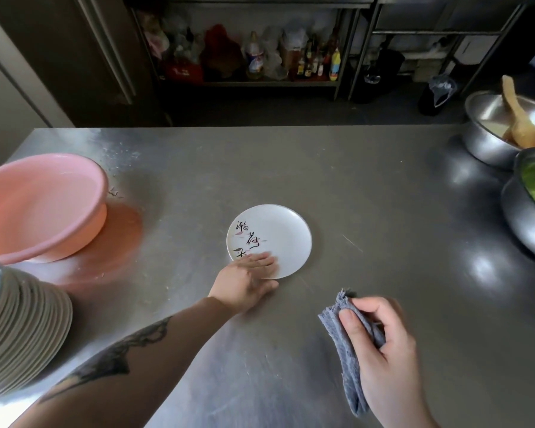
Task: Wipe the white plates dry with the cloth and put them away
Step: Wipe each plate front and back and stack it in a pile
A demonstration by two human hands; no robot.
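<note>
A small white plate (275, 233) with dark painted characters lies flat on the steel table (368, 196), near its middle. My left hand (246, 278) rests on the plate's near edge, fingers flat on top and thumb at the rim. My right hand (383, 344) is lower right of the plate, apart from it, closed around a folded grey-blue cloth (348, 350) that hangs down. A tall stack of white plates (19, 329) stands at the table's near left corner.
A pink plastic basin (40, 208) sits at the left. Two steel bowls stand at the right edge: one (491, 140) holds a wooden spoon, the other (525, 217) holds greens. A shelf with bottles (260, 57) stands behind the table.
</note>
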